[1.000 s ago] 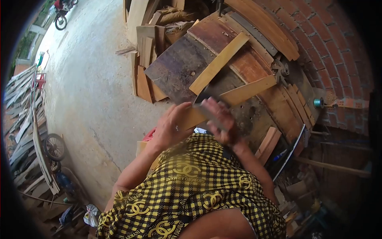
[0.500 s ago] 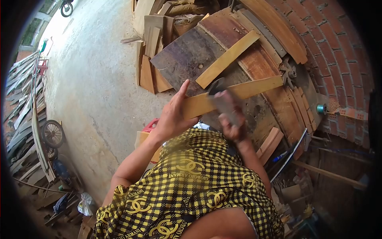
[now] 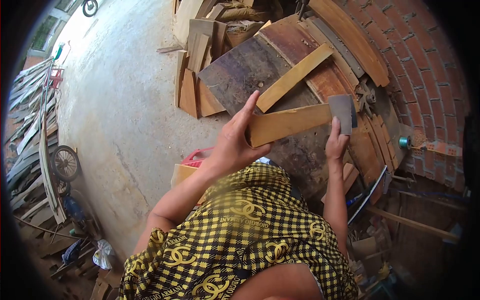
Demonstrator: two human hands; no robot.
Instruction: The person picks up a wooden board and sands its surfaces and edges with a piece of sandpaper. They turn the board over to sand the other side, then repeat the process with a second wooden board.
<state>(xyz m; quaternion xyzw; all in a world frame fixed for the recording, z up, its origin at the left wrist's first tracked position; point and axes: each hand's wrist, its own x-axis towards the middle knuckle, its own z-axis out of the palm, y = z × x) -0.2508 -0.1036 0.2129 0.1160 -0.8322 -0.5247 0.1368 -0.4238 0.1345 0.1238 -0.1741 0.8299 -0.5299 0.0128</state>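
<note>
My left hand point(image 3: 236, 141) grips the near end of a light wooden strip point(image 3: 287, 123) and holds it out level over a dark workbench point(image 3: 240, 75). Against the strip's far end my right hand point(image 3: 336, 142) presses a grey sheet of sandpaper point(image 3: 342, 112). A second light strip point(image 3: 292, 77) lies loose on the bench just beyond them. My yellow and black checked shirt fills the lower middle of the view.
Wood offcuts point(image 3: 196, 75) lean on the bench's left side above a bare concrete floor point(image 3: 115, 100). A brick wall point(image 3: 420, 55) curves along the right. Planks and a small wheel point(image 3: 62, 165) sit at far left; a red crate point(image 3: 197, 157) is under my left forearm.
My right hand has slid the sandpaper from the middle of the strip out to its far end. My left hand has lifted the strip slightly higher.
</note>
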